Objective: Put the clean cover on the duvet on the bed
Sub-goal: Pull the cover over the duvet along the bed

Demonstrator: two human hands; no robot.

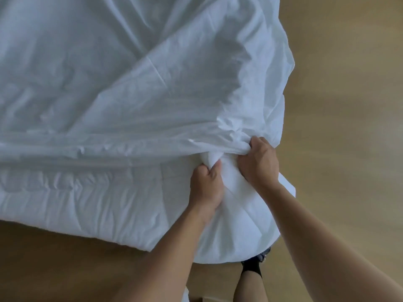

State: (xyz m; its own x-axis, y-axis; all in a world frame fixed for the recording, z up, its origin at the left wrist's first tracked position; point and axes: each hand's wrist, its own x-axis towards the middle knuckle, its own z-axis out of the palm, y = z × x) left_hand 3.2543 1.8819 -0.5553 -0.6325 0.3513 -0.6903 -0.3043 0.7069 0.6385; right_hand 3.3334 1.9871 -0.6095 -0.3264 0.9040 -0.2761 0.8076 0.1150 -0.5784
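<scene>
Down at the near right corner of the duvet [76, 203], both hands are closed on white fabric. The left hand [206, 186] grips a bunched fold of the quilted duvet, fingers curled round it. The right hand [258, 162], just beside it, clutches the gathered edge of the thin cover [152, 94], which lies wrinkled over most of the duvet; a quilted strip along the near edge shows bare. That corner hangs over the wooden floor [349, 105], above a black-socked foot [250, 267].
</scene>
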